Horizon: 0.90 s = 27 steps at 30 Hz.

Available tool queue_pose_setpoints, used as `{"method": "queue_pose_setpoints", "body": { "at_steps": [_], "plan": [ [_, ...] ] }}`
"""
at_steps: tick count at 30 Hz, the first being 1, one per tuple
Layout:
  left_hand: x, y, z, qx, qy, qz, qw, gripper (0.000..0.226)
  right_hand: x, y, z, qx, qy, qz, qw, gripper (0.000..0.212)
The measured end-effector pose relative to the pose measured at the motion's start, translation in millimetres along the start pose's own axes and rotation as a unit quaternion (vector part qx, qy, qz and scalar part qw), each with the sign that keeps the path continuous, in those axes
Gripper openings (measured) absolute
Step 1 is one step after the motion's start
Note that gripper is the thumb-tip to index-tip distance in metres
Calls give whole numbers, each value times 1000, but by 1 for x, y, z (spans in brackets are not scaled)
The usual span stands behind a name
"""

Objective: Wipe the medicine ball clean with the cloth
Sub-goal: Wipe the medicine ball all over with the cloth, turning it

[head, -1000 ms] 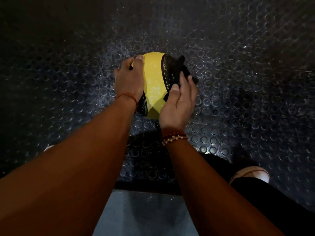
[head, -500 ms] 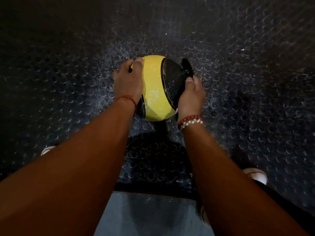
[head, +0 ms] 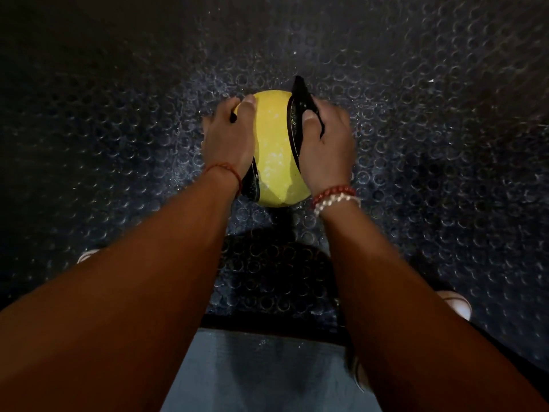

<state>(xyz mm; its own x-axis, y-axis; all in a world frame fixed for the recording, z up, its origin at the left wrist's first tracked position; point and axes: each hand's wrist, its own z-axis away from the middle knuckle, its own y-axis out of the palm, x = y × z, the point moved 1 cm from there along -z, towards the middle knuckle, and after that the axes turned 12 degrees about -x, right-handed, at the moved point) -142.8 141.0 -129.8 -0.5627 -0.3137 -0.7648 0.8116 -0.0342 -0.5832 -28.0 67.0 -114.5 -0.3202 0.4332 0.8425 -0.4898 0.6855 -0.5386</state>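
Note:
A yellow medicine ball (head: 273,150) with black panels on its sides sits on the dark studded floor, in the middle of the view. My left hand (head: 228,141) lies flat against the ball's left side, fingers spread over the top. My right hand (head: 326,144) covers the right black panel and pinches a black cloth (head: 300,93) under the thumb. A pointed corner of the cloth sticks up past the ball's far edge. Most of the cloth is hidden under my right hand.
The black studded rubber floor (head: 416,114) spreads all round the ball, dim toward the edges. A grey surface (head: 261,373) fills the bottom middle between my forearms. A pale shoe tip shows at each side: the left shoe (head: 87,255) and the right shoe (head: 457,304).
My right hand has slid with the cloth from the ball's near right side up and over its right panel. The left hand has stayed on the ball's left side.

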Motion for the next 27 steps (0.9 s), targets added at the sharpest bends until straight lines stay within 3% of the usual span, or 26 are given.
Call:
{"method": "queue_pose_setpoints", "body": {
  "at_steps": [5, 10, 12, 15, 22, 24, 27],
  "plan": [
    [1, 0, 2, -6, -13, 10, 1000, 42, -7, 2, -33, 59, 159, -40, 985, 26],
    [-4, 3, 1, 0, -9, 0, 1000, 45, -15, -1, -13, -10, 234, -64, 970, 21],
    [-4, 3, -2, 2, -3, 1, 1000, 46, -15, 0, 6, -73, 210, -79, 972, 23],
    [-1, 3, -7, -3, -6, 10, 1000, 49, -8, 1, 34, -115, 88, -102, 984, 32],
    [6, -3, -9, 29, 10, 29, 999, 57, 3, 2, 15, -18, -74, -32, 997, 39],
    [8, -3, -9, 33, 11, 33, 999, 57, 9, 3, -3, 22, -75, 2, 997, 34],
    [9, -4, -8, 33, 13, 35, 999, 57, 9, 8, -29, 76, 11, 26, 997, 28]
  ]
}}
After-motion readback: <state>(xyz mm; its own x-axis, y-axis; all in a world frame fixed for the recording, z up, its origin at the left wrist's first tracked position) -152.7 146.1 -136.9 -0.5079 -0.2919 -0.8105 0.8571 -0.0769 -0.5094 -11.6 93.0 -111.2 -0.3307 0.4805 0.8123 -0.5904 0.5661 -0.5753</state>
